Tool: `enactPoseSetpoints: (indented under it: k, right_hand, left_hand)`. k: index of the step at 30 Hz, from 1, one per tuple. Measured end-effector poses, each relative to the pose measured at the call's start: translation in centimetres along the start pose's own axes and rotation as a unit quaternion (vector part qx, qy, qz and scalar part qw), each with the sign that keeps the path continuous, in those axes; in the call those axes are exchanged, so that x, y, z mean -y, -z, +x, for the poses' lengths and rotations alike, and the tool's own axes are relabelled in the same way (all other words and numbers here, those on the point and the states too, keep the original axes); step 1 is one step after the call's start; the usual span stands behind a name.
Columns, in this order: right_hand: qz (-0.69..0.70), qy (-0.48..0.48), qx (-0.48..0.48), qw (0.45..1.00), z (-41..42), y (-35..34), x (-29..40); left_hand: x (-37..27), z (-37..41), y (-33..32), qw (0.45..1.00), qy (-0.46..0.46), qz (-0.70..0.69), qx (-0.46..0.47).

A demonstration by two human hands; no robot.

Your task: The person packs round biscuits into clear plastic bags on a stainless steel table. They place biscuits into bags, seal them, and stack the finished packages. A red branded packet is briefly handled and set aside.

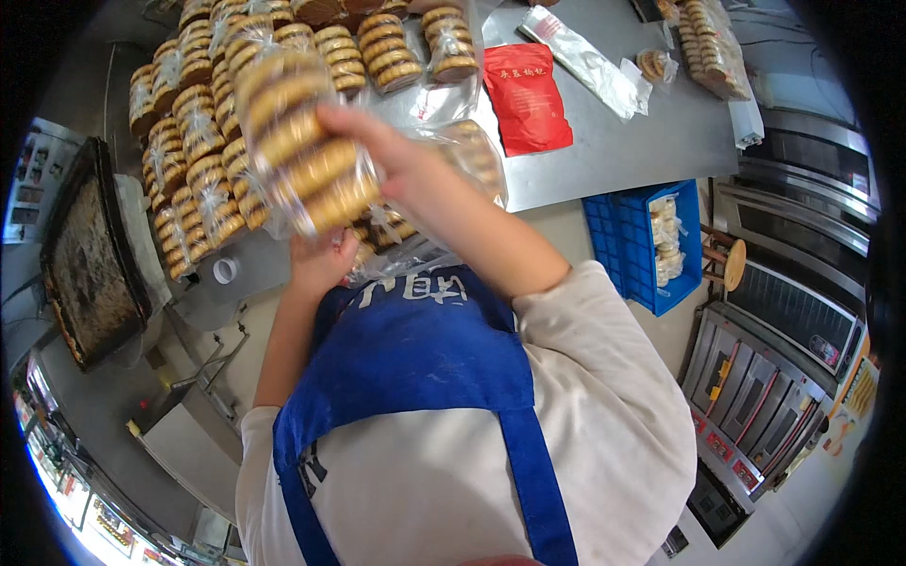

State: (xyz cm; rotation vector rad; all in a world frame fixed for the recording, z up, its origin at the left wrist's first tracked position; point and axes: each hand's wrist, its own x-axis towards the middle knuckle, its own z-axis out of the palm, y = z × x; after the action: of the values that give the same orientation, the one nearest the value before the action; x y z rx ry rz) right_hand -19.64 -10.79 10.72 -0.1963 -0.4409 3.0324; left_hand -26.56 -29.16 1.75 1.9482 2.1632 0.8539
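Note:
A clear plastic bag with a stack of round golden pastries (311, 152), blurred, is in my right hand (375, 145), raised over the metal table (609, 148). The right thumb lies on the bag's side; the fingers behind it are hidden. My left hand (323, 258) is lower, just below the bag's bottom end, partly covered by it; whether it holds plastic there is unclear. Near my apron, other bagged pastries (389, 226) lie under my right forearm. Many bagged stacks of pastries (198, 127) stand in rows to the left, more (386, 53) behind.
A red pouch (527, 99) and a white plastic packet (584, 60) lie on the table, with bagged pastries (711, 49) at its far right. A tape roll (225, 270) sits at the left edge. Below right are a blue crate (616, 247) and a wooden stool (735, 265).

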Motion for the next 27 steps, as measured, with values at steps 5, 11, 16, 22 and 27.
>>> enactPoseSetpoints:
  k: [5,11,16,22,27]
  right_hand:
    - [-0.201,-0.083,-0.112,0.97,-7.6,4.1,-4.6]
    - [-0.421,-0.032,-0.226,0.878,-8.1,7.8,-4.3]
    - [-0.614,-0.011,-0.339,0.713,-7.0,9.2,-6.9]
    - [-0.609,-0.014,-0.326,0.723,-6.8,5.7,-5.8]
    - [-0.697,0.054,-0.322,0.638,-6.6,7.9,-8.2]
  left_hand:
    - [-0.9,1.3,1.2,0.999,0.04,-0.015,0.003]
    - [-1.6,1.6,1.4,0.99,0.121,-0.075,-0.001]
    - [-1.0,0.8,1.6,0.993,0.115,-0.024,0.025]
    - [-1.2,1.3,1.8,0.995,0.089,-0.038,0.014]
    - [-1.4,1.2,2.1,0.996,0.04,0.023,0.074]
